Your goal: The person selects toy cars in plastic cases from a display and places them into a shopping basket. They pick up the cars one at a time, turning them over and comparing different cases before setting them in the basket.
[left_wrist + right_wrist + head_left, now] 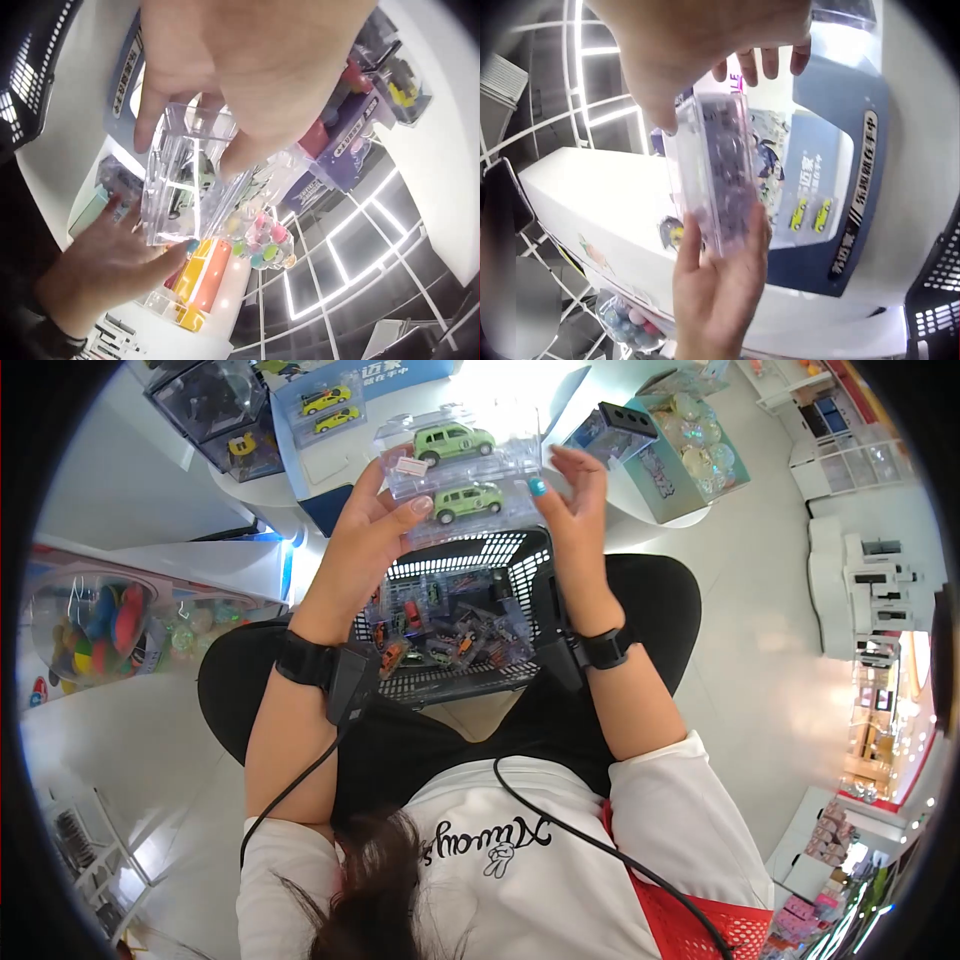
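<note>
Two green toy cars, an upper one and a lower one, show through clear plastic casing. The left hand grips the casing at one side, its thumb on the near face and a white sticker by its fingers. At the other side the right hand has its blue-nailed thumb against or very near the casing; its other fingers stand apart from it, loosely extended. Whether the casing is one piece or several stacked cases, I cannot tell.
Below the hands, between the legs, a dark basket holds several cased toy cars. Beyond are a blue-and-white display box with yellow cars, dark clear cases at left, and a teal box of clear balls at right.
</note>
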A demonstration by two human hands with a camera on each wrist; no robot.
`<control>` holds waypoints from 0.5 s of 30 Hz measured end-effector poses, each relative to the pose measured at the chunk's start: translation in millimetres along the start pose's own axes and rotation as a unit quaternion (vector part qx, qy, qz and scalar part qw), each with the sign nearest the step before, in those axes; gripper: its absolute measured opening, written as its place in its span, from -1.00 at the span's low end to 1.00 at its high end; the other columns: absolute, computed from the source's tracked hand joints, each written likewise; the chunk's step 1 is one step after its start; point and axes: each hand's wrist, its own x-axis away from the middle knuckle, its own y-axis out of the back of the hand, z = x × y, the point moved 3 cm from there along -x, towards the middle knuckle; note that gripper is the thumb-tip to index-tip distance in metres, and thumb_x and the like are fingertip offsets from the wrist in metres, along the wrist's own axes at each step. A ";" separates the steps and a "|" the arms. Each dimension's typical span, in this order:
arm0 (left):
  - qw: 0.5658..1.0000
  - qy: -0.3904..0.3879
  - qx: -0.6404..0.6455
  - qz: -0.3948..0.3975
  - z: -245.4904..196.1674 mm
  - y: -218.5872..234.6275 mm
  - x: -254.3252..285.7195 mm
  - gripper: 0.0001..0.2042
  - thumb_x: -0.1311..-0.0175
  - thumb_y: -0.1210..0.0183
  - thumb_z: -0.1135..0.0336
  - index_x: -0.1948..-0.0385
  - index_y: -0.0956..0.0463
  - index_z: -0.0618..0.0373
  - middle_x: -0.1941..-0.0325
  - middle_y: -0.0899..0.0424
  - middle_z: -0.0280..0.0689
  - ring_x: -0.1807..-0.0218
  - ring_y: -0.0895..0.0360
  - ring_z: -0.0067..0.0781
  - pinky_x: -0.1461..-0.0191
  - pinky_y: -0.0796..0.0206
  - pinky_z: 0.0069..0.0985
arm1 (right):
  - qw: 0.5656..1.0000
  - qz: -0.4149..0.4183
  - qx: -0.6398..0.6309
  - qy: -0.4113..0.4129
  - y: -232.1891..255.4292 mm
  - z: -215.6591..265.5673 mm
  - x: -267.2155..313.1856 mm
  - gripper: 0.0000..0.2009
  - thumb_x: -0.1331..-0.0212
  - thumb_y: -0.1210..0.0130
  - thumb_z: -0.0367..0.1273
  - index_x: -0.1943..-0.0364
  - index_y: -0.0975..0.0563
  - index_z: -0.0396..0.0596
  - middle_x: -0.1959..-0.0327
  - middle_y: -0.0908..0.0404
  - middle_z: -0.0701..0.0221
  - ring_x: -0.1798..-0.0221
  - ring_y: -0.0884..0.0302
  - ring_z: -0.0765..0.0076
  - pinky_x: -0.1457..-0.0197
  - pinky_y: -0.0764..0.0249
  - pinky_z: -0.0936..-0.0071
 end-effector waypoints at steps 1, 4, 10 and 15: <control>1.000 -0.008 -0.003 0.013 -4.3 2.1 1.2 -0.44 -0.26 -0.12 0.37 -0.30 -0.13 0.05 -0.13 -0.47 -0.15 -0.09 -0.49 -0.38 -0.12 -0.38 -0.44 | 1.000 -0.009 0.000 0.011 3.0 14.7 -8.7 -0.29 0.06 -0.30 -0.15 -0.16 -0.24 -0.12 -0.19 -0.29 0.20 -0.25 -0.27 0.14 -0.18 -0.28 0.21; 0.998 -0.014 -0.056 0.024 -12.9 8.2 7.6 -0.44 -0.23 -0.16 0.36 -0.28 -0.18 0.10 -0.12 -0.49 -0.16 -0.08 -0.48 -0.43 -0.14 -0.32 -0.52 | 0.977 0.171 0.119 0.056 2.8 64.0 -32.0 -0.30 0.05 -0.32 -0.28 -0.22 -0.25 -0.08 -0.15 -0.40 0.23 -0.17 -0.36 0.24 -0.18 -0.30 0.31; 0.989 -0.100 -0.105 0.016 -10.5 23.3 8.2 -0.34 -0.12 -0.24 0.45 -0.32 -0.16 0.08 -0.16 -0.46 -0.15 -0.16 -0.41 -0.34 -0.22 -0.25 -0.46 | 0.822 0.439 0.357 0.065 -24.5 120.7 -67.3 -0.45 0.14 -0.36 -0.30 -0.01 -0.47 -0.17 0.07 -0.57 0.30 0.06 -0.50 0.38 -0.03 -0.40 0.41; 0.971 -0.167 -0.099 -0.140 -18.9 20.8 13.2 -0.16 -0.06 -0.28 0.44 -0.40 0.07 0.07 -0.31 -0.23 0.00 -0.33 -0.22 -0.07 -0.30 -0.20 -0.27 | 0.784 0.476 0.381 0.114 -49.1 96.4 -132.7 -0.38 0.10 -0.37 -0.29 -0.11 -0.43 -0.18 0.04 -0.57 0.22 0.08 -0.58 0.22 -0.01 -0.47 0.40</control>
